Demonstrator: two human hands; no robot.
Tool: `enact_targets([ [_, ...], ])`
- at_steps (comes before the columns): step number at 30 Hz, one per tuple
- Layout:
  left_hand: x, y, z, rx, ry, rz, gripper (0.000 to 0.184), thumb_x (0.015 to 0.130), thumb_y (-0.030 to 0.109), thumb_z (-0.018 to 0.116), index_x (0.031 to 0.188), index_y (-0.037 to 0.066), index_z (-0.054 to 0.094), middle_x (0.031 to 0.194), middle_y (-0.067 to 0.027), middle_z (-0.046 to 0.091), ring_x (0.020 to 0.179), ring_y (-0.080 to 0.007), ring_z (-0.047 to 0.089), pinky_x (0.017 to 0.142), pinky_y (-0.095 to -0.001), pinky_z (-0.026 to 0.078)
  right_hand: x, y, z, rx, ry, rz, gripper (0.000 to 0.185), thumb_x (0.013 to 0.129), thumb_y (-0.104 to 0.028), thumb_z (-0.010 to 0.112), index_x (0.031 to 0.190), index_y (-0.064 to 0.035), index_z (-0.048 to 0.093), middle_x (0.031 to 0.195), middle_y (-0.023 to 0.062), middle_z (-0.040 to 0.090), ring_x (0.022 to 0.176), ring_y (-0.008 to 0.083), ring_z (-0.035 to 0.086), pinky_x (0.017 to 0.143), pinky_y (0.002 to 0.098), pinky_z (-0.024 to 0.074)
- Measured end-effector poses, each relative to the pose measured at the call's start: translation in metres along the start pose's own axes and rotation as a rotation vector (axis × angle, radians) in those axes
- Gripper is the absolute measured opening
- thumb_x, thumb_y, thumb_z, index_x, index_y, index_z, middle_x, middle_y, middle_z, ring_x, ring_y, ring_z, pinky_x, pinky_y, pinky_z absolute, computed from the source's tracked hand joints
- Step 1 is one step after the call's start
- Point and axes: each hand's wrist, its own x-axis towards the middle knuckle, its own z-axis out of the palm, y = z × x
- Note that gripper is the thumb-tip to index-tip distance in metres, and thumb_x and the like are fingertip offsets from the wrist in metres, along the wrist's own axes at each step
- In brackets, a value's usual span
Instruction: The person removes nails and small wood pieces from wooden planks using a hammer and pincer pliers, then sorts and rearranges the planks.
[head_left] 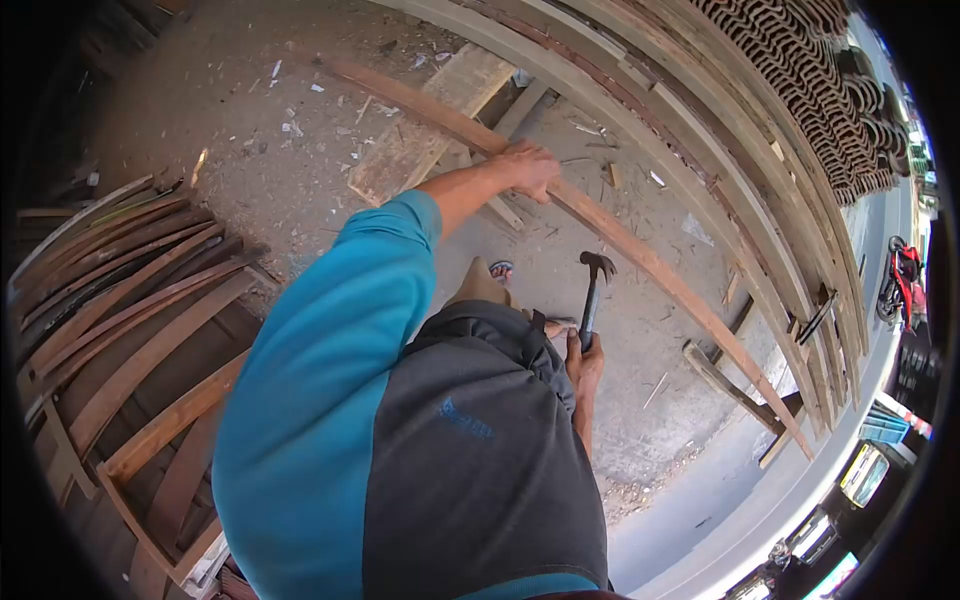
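Observation:
My left hand (530, 170) reaches forward and grips a long reddish-brown wooden beam (640, 255), fingers wrapped over its top. The beam runs from the upper left down to the lower right of the view. Close to my body, my right hand (585, 362) is closed around the handle of a claw hammer (591, 298). The hammer is upright in view, its head pointing away from me and apart from the beam. A wide pale plank (410, 150) lies under the beam, beyond my left forearm.
Long timbers (690, 120) lie stacked at the right, with curved roof tiles (800, 90) behind them. More boards (150, 350) are piled at the left. Wood scraps (614, 177) litter the ground. A short timber (730, 385) lies near the beam's right end. A red motorcycle (905, 280) stands by the road.

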Motion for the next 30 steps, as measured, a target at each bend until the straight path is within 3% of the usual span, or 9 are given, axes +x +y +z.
enact_targets([
  [2,0.004,-0.009,-0.003,0.035,0.039,0.004,0.050,0.071,0.044,0.078,0.105,0.009,0.074,0.105,-0.0183,0.073,0.103,-0.0378,0.069,0.091,-0.0472,0.053,-0.009,0.026,-0.006,-0.089,0.008,0.063,0.046,0.096,-0.042,0.065,0.094,0.0039,0.062,0.067,0.0138,0.059,0.062,0.0244,0.053,0.059,0.0423,0.0440],
  [11,0.003,-0.002,-0.005,-0.033,-0.053,-0.003,0.050,0.074,0.047,0.079,0.107,0.010,0.072,0.105,-0.0182,0.073,0.105,-0.0362,0.068,0.090,-0.0486,0.052,-0.050,0.119,-0.011,0.009,0.131,0.255,0.055,0.094,-0.050,0.066,0.083,0.0034,0.059,0.063,0.0088,0.055,0.059,0.0204,0.051,0.055,0.0407,0.0402],
  [17,-0.001,0.004,-0.008,0.013,0.009,0.006,0.051,0.075,0.048,0.079,0.108,0.010,0.072,0.103,-0.0176,0.073,0.102,-0.0363,0.070,0.088,-0.0479,0.052,-0.061,0.124,-0.026,0.263,0.139,0.440,0.037,0.096,-0.035,0.062,0.082,-0.0016,0.054,0.064,0.0034,0.052,0.055,0.0133,0.047,0.050,0.0341,0.0373],
  [20,0.005,0.006,-0.003,-0.012,-0.069,-0.010,0.052,0.074,0.048,0.080,0.109,0.011,0.071,0.108,-0.0160,0.072,0.115,-0.0347,0.064,0.097,-0.0491,0.047,-0.064,0.089,-0.040,0.260,0.183,0.476,0.031,0.095,-0.030,0.060,0.085,-0.0008,0.055,0.064,0.0045,0.052,0.052,0.0151,0.049,0.049,0.0359,0.0382],
  [22,0.003,0.003,0.007,0.053,0.068,0.042,0.060,0.076,0.043,0.082,0.124,0.012,0.064,0.127,-0.0166,0.063,0.134,-0.0344,0.048,0.109,-0.0515,0.037,-0.067,0.096,-0.044,0.240,0.199,0.452,0.029,0.094,-0.028,0.059,0.088,0.0001,0.055,0.064,0.0055,0.053,0.051,0.0165,0.050,0.048,0.0371,0.0389],
  [23,-0.001,0.006,0.015,0.053,0.073,0.041,0.060,0.076,0.043,0.082,0.124,0.012,0.064,0.127,-0.0166,0.063,0.134,-0.0344,0.048,0.109,-0.0515,0.037,-0.063,0.113,-0.045,0.171,0.178,0.410,0.030,0.093,-0.028,0.059,0.090,0.0012,0.056,0.064,0.0069,0.054,0.050,0.0177,0.051,0.047,0.0378,0.0396],
  [25,-0.018,0.028,0.031,0.101,0.459,-0.023,0.071,0.078,0.034,0.082,0.140,0.013,0.053,0.143,-0.0166,0.048,0.143,-0.0356,0.032,0.117,-0.0535,0.025,-0.052,0.114,-0.056,0.088,0.149,0.348,0.031,0.093,-0.028,0.060,0.093,0.0022,0.056,0.064,0.0084,0.055,0.050,0.0190,0.052,0.047,0.0385,0.0402],
  [28,-0.061,0.077,0.043,-0.181,0.633,-0.149,0.078,0.081,0.027,0.080,0.148,0.013,0.044,0.147,-0.0176,0.041,0.142,-0.0372,0.033,0.118,-0.0520,0.025,-0.044,0.096,-0.063,0.193,0.043,0.269,0.029,0.093,-0.027,0.060,0.095,0.0018,0.056,0.062,0.0083,0.054,0.049,0.0195,0.053,0.047,0.0373,0.0416],
  [30,-0.092,0.098,0.055,-0.317,0.638,-0.250,0.071,0.082,0.025,0.078,0.144,0.010,0.048,0.144,-0.0169,0.044,0.141,-0.0365,0.035,0.117,-0.0521,0.026,-0.034,0.069,-0.066,0.237,0.002,0.262,0.028,0.093,-0.026,0.059,0.096,0.0012,0.055,0.061,0.0069,0.052,0.049,0.0180,0.052,0.047,0.0357,0.0417],
])
